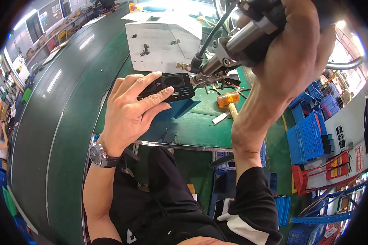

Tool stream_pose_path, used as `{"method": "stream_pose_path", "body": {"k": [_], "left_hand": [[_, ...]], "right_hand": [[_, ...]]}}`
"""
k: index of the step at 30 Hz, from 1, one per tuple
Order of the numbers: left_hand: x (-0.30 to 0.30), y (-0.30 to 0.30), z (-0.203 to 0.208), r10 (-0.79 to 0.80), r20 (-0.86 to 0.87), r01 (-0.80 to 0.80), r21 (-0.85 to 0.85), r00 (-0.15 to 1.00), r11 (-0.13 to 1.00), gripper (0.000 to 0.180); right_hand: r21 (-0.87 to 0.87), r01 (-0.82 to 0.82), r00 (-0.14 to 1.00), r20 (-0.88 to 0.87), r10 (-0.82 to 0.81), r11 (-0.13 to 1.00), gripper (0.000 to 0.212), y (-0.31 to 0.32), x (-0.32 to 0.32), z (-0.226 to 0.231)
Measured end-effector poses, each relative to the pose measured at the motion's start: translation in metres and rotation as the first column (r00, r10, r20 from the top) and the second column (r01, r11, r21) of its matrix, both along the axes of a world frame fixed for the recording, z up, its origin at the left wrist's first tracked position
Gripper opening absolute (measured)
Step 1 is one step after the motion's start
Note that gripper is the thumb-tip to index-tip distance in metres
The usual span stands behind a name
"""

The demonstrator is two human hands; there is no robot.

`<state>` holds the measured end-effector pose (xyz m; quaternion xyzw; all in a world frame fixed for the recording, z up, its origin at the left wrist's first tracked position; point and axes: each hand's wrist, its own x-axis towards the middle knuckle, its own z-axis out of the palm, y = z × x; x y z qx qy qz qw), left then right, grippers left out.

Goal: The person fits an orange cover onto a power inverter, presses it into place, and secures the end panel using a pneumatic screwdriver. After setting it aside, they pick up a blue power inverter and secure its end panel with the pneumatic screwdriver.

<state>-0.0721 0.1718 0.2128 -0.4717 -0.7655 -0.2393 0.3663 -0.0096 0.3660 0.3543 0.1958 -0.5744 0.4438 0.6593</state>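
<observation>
left hand (129, 112) grasps a black socket panel (169, 86); right hand (292, 49) clenches a pneumatic screwdriver (229, 49), its tip touching the panel's right end.

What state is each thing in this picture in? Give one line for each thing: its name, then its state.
Left hand: fingers spread over the black socket panel, holding it flat.
Right hand: closed around the powered screwdriver.
Powered screwdriver: tilted, tip at the panel's right end.
White metal box: resting on the green bench.
Orange-headed mallet: lying untouched on the bench.
Wristwatch: worn on the left wrist.
</observation>
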Motion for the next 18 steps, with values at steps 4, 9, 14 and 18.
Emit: {"method": "stream_pose_path", "body": {"k": [4, 9, 14, 18], "left_hand": [[0.0, -0.0009, 0.002, 0.014, 0.009, -0.014, 0.003, 1.0, 1.0, 0.042], [-0.0016, -0.0004, 0.0003, 0.003, 0.008, -0.003, 0.004, 1.0, 1.0, 0.043], [-0.0015, 0.0005, 0.0005, 0.009, 0.012, -0.01, 0.002, 1.0, 1.0, 0.042], [-0.0029, 0.0021, 0.0007, 0.011, 0.01, -0.012, 0.014, 1.0, 1.0, 0.042]], "right_hand": [[-0.015, -0.046, 0.999, 0.009, 0.046, 0.999, 0.043, 0.0063, -0.0012, 0.0018], [-0.034, -0.113, 0.994, 0.012, 0.113, 0.993, 0.041, 0.004, -0.0033, -0.0009], [-0.051, -0.176, 0.984, 0.014, 0.177, 0.983, 0.039, 0.0019, -0.0039, -0.0039], [-0.064, -0.223, 0.974, 0.015, 0.224, 0.973, 0.037, 0.0098, -0.0067, -0.002]]}}
